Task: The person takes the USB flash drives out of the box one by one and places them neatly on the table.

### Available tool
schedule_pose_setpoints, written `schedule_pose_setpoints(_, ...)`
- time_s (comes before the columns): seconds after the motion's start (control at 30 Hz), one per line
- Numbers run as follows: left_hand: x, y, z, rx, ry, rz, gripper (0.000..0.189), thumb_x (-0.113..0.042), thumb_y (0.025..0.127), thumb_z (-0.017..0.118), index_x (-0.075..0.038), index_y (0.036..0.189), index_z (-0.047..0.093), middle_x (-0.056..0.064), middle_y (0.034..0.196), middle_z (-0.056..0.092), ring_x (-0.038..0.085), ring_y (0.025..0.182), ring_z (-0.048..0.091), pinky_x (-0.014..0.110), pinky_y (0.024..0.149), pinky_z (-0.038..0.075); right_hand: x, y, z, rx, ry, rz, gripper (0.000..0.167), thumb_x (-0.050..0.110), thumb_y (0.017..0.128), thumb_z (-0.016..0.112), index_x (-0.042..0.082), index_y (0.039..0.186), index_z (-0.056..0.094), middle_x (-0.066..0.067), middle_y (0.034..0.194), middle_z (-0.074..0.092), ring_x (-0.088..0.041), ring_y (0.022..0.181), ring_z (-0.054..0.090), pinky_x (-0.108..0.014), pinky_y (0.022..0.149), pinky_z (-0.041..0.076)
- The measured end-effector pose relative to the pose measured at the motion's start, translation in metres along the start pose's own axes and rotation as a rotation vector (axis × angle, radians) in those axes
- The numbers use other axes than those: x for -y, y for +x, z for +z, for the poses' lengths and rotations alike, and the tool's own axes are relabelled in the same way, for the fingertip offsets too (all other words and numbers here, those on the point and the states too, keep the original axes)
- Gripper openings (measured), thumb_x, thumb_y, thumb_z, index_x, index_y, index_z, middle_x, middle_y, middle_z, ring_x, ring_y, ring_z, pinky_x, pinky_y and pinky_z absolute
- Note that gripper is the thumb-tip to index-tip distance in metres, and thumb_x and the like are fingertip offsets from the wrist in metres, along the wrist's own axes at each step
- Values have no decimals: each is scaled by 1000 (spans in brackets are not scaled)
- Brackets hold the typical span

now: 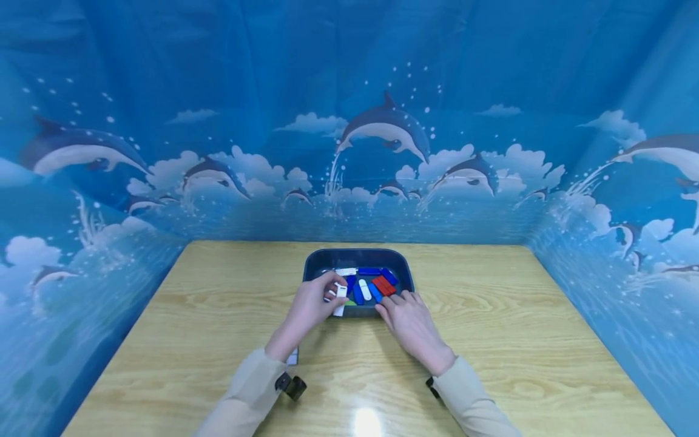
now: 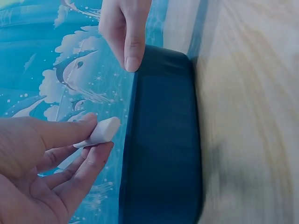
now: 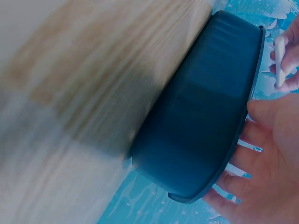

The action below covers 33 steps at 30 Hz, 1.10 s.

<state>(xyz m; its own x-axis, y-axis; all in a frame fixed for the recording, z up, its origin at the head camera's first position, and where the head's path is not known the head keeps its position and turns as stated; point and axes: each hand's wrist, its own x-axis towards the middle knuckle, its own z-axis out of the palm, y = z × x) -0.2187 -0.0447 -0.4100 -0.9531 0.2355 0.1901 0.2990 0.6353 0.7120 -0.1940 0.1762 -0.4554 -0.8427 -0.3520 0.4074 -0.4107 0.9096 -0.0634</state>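
Observation:
My left hand (image 1: 317, 300) pinches a small white stick, shaped like a USB stick (image 2: 103, 131), between thumb and fingers over the near left rim of a dark blue tray (image 1: 360, 312). Another white patch shows behind the curled lower fingers. My right hand (image 1: 409, 321) rests at the tray's near right rim, thumb tip on the edge. Its fingers, fairly straight and spread in the right wrist view, pass behind the rim. Inside lie several small blue sticks (image 1: 357, 295), red sticks (image 1: 383, 285) and a rounded white stick (image 1: 364, 289). Both wrist views show mostly the tray's outer wall.
The tray stands near the back of a wood-grain table (image 1: 491, 315). A white, dark-edged thing (image 1: 292, 357) lies on the table, partly hidden under my left wrist. A blue dolphin-print curtain (image 1: 349, 200) encloses the table at the back and sides.

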Motion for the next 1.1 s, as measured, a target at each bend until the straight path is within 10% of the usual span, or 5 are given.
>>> schedule_pose_setpoints(0.63, 41, -51, -9, 112, 27, -45, 22, -2, 77, 84, -6, 94, 71, 0, 81, 69, 10, 70, 64, 20, 62, 55, -2, -1, 0, -26, 18, -17, 19, 27, 100, 66, 12, 89, 72, -2, 81, 70, -22, 74, 51, -49, 84, 51)
schedule_pose_setpoints(1.1, 60, -54, -11, 117, 250, -47, 25, -18, 75, 89, -11, 93, 74, 0, 84, 66, 12, 75, 59, 32, 69, 52, 0, 0, 0, -52, 18, -41, 21, 27, 100, 65, 12, 88, 72, -2, 80, 70, -23, 74, 53, -48, 83, 51)
